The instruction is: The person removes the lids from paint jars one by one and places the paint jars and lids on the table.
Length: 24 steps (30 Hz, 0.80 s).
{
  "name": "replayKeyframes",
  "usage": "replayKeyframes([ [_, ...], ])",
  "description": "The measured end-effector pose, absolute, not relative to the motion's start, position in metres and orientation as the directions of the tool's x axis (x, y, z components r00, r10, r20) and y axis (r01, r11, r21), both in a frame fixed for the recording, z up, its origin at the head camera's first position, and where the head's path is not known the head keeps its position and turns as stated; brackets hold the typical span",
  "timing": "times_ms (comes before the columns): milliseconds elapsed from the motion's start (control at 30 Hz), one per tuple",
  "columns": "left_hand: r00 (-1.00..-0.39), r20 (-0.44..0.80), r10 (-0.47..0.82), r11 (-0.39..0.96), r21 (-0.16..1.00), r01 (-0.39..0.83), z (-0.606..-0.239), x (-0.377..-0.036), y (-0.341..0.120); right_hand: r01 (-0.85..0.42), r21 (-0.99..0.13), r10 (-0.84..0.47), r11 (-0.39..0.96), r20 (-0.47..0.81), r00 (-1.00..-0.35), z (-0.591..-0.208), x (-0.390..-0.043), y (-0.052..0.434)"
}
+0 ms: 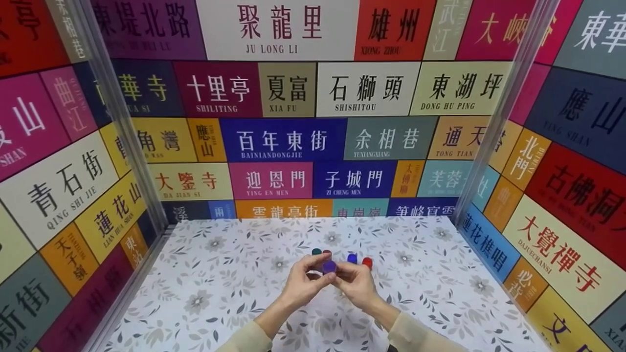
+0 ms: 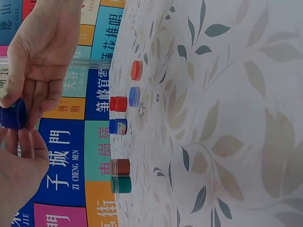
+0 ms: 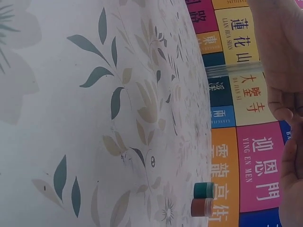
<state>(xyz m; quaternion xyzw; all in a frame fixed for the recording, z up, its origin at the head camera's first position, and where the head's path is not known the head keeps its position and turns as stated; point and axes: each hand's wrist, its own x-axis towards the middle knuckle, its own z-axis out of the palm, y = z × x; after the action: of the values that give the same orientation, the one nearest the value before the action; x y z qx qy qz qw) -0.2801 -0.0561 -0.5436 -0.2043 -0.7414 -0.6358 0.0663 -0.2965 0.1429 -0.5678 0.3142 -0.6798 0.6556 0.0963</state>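
In the head view, both hands meet around a small jar with a purple-blue top (image 1: 329, 267) above the table. My left hand (image 1: 299, 282) pinches it between thumb and curled fingers. From the other side, my right hand (image 1: 359, 285) grips it with thumb and fingertips. The left wrist view shows the jar (image 2: 13, 115) dark blue between the two hands. Behind them on the table stand a green jar (image 2: 121, 184), a brown jar (image 2: 120, 167), a blue jar (image 2: 118, 126) and a red jar (image 2: 118, 104). In the right wrist view, the held jar is out of sight.
Nearer than the standing jars lie a red cap-like piece (image 2: 137, 70) and a blue one (image 2: 135, 97), both hidden in the head view. A white floral cloth (image 1: 205, 274) covers the table. Walls of coloured sign panels (image 1: 283, 142) enclose its back and sides.
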Motion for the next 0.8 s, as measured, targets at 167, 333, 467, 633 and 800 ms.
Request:
replayKeyframes([
  [167, -0.905, 0.337, 0.258, 0.135, 0.915, 0.379, -0.5405, -0.2808, -0.0584, -0.539, -0.840, -0.315, -0.062, 0.529, -0.788, -0.5670, -0.2963, 0.1432],
  [333, -0.905, 0.346, 0.249, 0.129, 0.914, 0.385, -0.5409, -0.2813, -0.0582, -0.532, -0.844, -0.318, -0.064, 0.522, -0.791, -0.5677, -0.2979, 0.1425],
  [467, -0.908, 0.353, 0.227, 0.126, 0.914, 0.387, -0.5406, -0.2802, -0.0569, -0.524, -0.850, -0.317, -0.056, 0.513, -0.798, -0.5668, -0.2971, 0.1421],
  [633, -0.914, 0.359, 0.189, 0.121, 0.915, 0.385, -0.5396, -0.2786, -0.0539, -0.550, -0.833, -0.311, -0.051, 0.537, -0.784, -0.5684, -0.2974, 0.1428],
  [800, -0.917, 0.364, 0.164, 0.110, 0.917, 0.384, -0.5398, -0.2780, -0.0517, -0.564, -0.824, -0.306, -0.055, 0.552, -0.776, -0.5704, -0.2982, 0.1431],
])
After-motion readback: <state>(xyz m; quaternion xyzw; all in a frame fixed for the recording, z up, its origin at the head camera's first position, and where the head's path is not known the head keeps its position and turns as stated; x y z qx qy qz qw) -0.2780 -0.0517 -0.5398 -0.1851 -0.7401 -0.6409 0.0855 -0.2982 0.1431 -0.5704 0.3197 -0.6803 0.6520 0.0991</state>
